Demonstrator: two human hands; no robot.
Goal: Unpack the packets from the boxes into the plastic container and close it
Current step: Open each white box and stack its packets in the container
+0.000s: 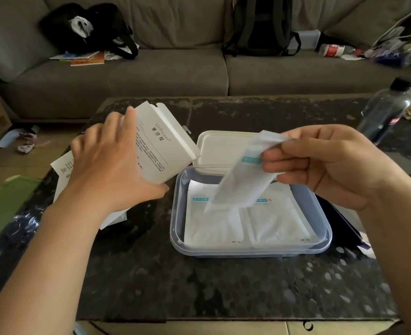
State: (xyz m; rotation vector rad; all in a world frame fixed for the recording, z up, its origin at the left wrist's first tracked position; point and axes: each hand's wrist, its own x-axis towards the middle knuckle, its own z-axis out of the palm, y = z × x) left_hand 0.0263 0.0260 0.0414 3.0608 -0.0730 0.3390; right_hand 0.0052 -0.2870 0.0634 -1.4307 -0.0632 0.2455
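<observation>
The forearms reach in from the bottom corners. The left hand (110, 165) wraps fingers and thumb round a white carton (161, 143) and holds it tilted above the dark speckled table (199, 286). The carton's opened flap end is turned toward the plastic container (248, 252), probably so that its contents come out right beside the tub.

The right hand (325, 163) pinches a white packet (243, 180) by its upper end between thumb and curled fingers. The packet hangs aslant with its lower edge inside the container's rim. Whether it touches the packets below I cannot tell.

Two flat packets (214, 223) lie side by side on the container floor, printed faces up, and they fill it neatly. A third would seem to have to go on top.

The white hinged lid (223, 148) is thrown back on the far side, clear of the loading, so closing is not yet due. A printed white sheet (64, 170) — perhaps a flattened carton — lies on the table under the left wrist.
</observation>
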